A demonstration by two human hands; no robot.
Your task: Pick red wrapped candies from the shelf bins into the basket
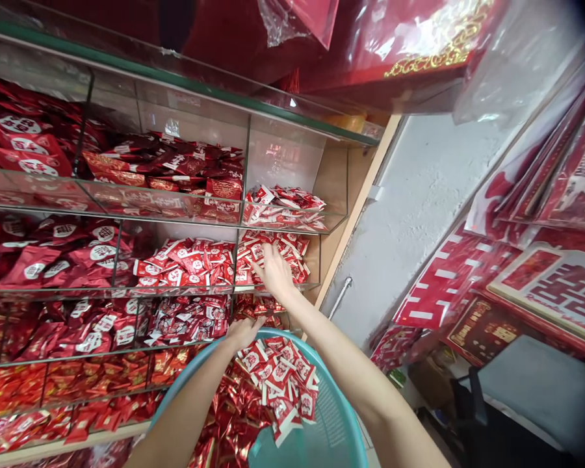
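A turquoise plastic basket (344, 390) stands in front of me, tilted in view. It holds small red-and-white wrapped packets (283, 374) on top of shiny red ones (234, 409). At its far rim, my left hand (244, 333) is closed over the edge, fingers partly hidden. My right hand (275, 270) reaches into a right-hand shelf compartment and lies on a pile of red-and-white packets (295, 250). Its fingers are apart, with no packet visibly gripped. The pile resembles the top packets in the basket.
Glass-fronted shelves (175, 290) with dividers hold several kinds of red packets. A glass ledge (199, 84) carrying large red boxes (370, 45) overhangs above. On the right are a wooden side panel (346, 227), a pale wall (419, 188), red decorations (433, 279) and a dark chair (487, 416).
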